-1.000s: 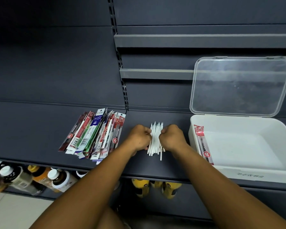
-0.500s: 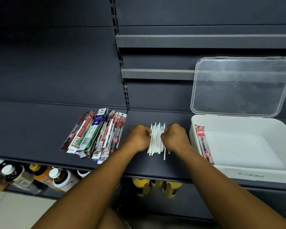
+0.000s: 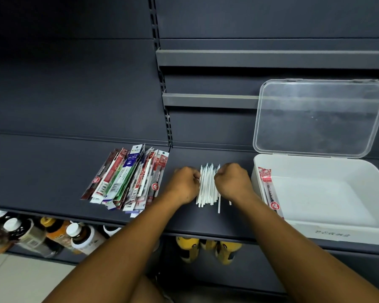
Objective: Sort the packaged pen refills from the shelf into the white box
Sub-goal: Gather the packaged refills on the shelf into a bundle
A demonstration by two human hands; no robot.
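On the dark grey metal shelf [image 3: 53,184] at mid-frame, the left hand [image 3: 185,184] and right hand [image 3: 233,182], fists curled, pinch a bundle of thin white sticks [image 3: 208,186] between them. Fanned packaged pen refills [image 3: 127,182] lie to the left; one red packet [image 3: 269,191] leans inside the open white plastic box [image 3: 337,232] at right.

A loose bundle of thin white sticks [image 3: 208,186] lies in the middle of a dark grey metal store shelf [image 3: 42,176], one stick jutting nearer the front edge than the rest. Two grey rails [image 3: 206,59] run across the back panel beside a slotted upright [image 3: 157,40]. On the level below, white-capped bottles [image 3: 79,236] with orange and pale labels stand at left, while yellow packages [image 3: 187,248] hang under the shelf's front edge. Pale floor tiles [image 3: 20,278] show at lower left.
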